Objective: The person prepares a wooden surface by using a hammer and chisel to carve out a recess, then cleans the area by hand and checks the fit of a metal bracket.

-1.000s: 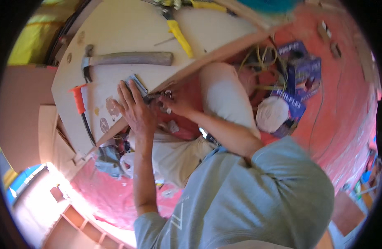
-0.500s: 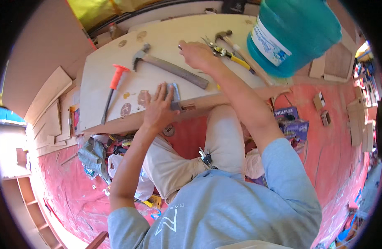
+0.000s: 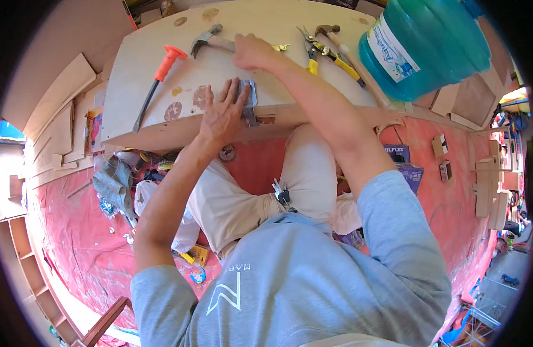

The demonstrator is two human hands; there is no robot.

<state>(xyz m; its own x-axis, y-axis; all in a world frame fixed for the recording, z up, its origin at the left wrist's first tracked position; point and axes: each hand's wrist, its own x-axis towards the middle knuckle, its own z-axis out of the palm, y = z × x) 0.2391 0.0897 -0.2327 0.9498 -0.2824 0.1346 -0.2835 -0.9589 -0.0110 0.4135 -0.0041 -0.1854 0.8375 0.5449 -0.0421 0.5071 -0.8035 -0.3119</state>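
- The left hand (image 3: 220, 118) lies at the near edge of the tabletop (image 3: 142, 63); its fingers are spread and nearly straight, touching a flat metal piece (image 3: 250, 103) without closing around it.
- This metal piece is at the right side of the left fingers, with its near end at the edge.
- The right hand (image 3: 255, 53), farther away, is closed in a fist around the handle of the hammer (image 3: 204, 43); its fingertips are hidden.
- The metal piece could slide or tip over the edge, if the flat left fingers press it unevenly.
- The left fingers could be hit, if the hammer slips from the fist or swings too near.
- The yellow-handled snips (image 3: 347, 70), lying to the right, could be knocked by a wide movement of the right forearm.
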